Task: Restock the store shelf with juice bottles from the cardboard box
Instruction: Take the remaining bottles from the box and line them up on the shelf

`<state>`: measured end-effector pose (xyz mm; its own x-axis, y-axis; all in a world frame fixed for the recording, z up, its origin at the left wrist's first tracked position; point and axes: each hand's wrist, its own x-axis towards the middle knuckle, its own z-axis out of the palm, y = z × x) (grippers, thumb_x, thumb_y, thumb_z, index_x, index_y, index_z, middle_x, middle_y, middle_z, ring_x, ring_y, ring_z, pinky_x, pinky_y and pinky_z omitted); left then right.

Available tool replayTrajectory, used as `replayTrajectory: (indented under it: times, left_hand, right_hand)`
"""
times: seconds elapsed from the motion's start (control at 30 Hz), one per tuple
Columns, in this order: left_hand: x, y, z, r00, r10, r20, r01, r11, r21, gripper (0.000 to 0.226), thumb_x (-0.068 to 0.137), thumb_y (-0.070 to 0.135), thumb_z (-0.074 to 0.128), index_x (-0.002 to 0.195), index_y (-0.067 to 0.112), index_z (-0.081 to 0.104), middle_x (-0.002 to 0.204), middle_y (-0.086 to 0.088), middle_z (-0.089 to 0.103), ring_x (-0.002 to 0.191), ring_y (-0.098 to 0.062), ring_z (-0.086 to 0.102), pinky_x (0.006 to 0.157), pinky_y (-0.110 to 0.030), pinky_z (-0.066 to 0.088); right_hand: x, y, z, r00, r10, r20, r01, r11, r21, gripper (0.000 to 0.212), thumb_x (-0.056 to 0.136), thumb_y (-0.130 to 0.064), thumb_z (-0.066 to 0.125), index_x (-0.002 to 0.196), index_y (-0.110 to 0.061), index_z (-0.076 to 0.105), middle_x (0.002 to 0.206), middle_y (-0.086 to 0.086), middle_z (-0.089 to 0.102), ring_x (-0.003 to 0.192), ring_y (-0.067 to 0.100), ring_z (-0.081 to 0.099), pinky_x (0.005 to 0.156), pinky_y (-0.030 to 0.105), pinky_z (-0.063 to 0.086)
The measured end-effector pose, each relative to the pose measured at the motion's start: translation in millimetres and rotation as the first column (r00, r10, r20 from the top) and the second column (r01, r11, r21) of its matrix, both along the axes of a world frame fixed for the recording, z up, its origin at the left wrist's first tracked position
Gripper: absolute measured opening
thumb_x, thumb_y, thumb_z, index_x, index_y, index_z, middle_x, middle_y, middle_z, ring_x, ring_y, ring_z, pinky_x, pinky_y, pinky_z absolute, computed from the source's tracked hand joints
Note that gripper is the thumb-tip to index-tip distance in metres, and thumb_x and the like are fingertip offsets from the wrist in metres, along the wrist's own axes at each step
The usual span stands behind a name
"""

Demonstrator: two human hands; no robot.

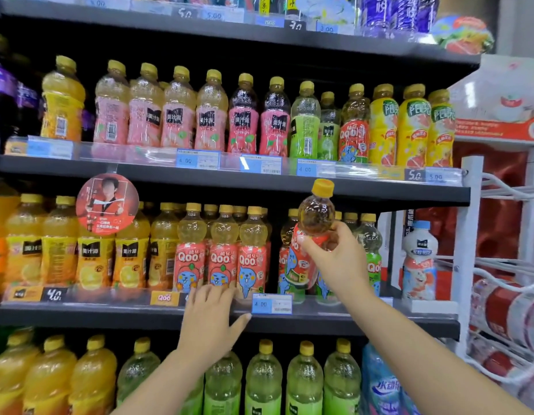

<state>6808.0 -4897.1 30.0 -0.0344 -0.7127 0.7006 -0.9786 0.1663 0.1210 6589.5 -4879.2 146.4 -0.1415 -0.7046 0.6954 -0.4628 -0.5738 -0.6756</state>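
Observation:
My right hand (337,259) grips a Qoo juice bottle (312,223) with a yellow cap and a red label, tilted slightly, in front of the middle shelf's right part. A dark gap in that row sits just left of it, beside a row of red-label Qoo bottles (250,259). My left hand (210,322) rests with spread fingers on the front rail of the middle shelf (110,314), below those Qoo bottles, holding nothing. The cardboard box is out of view.
Orange juice bottles (59,250) fill the middle shelf's left side under a round hanging advert (107,203). Pink, green and yellow bottles line the upper shelf (230,172). Large bottles stand below. A white wire rack (499,265) stands at the right.

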Motion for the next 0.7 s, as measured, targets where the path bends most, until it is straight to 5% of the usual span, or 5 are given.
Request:
replayTrajectory:
  times: [0.17,0.33,0.5,0.7]
  left_hand:
    - [4.9,-6.4,-9.6,0.995,0.073,0.063,-0.067,0.994,-0.090,0.065,0.073,0.066,0.040,0.112,0.023,0.068,0.107,0.005,0.066,0.103,-0.021,0.062,0.091,-0.049,0.049]
    - [6.9,-6.5,-11.6,0.991,0.085,0.102,-0.074,0.992,-0.102,0.063,0.068,0.064,0.051,0.113,0.023,0.067,0.108,0.005,0.066,0.103,-0.021,0.063,0.089,-0.051,0.050]
    - [6.4,-9.1,-14.1,0.993,0.082,0.091,-0.073,0.993,-0.092,0.065,0.066,0.064,0.055,0.115,0.022,0.067,0.111,0.003,0.066,0.106,-0.022,0.062,0.091,-0.053,0.049]
    - [6.6,-9.4,-14.1,0.991,0.088,0.100,-0.078,0.992,-0.101,0.067,0.065,0.066,0.050,0.113,0.023,0.068,0.108,0.004,0.066,0.103,-0.021,0.064,0.087,-0.051,0.051]
  right_hand:
    - [5.3,-19.8,-5.2,0.999,-0.041,-0.018,0.041,0.999,0.021,0.029,0.081,-0.045,0.069,0.100,-0.028,0.056,0.085,-0.020,0.060,0.078,-0.004,0.056,0.057,0.014,0.037]
    - [9.5,-41.5,-8.4,0.991,-0.102,-0.086,0.109,0.992,0.070,0.039,0.080,-0.049,0.067,0.107,-0.022,0.056,0.090,-0.012,0.065,0.083,0.007,0.064,0.067,0.026,0.053]
    - [15.1,-51.3,-5.3,0.986,-0.114,-0.122,0.122,0.991,0.057,0.038,0.082,-0.045,0.068,0.107,-0.020,0.053,0.087,-0.010,0.063,0.077,0.006,0.061,0.058,0.021,0.046]
    - [21.8,-62.2,-33.0,0.974,-0.155,-0.168,0.180,0.973,0.146,0.071,0.088,-0.048,0.059,0.143,-0.012,0.033,0.068,0.001,0.061,0.043,0.005,0.052,0.042,0.016,0.037]
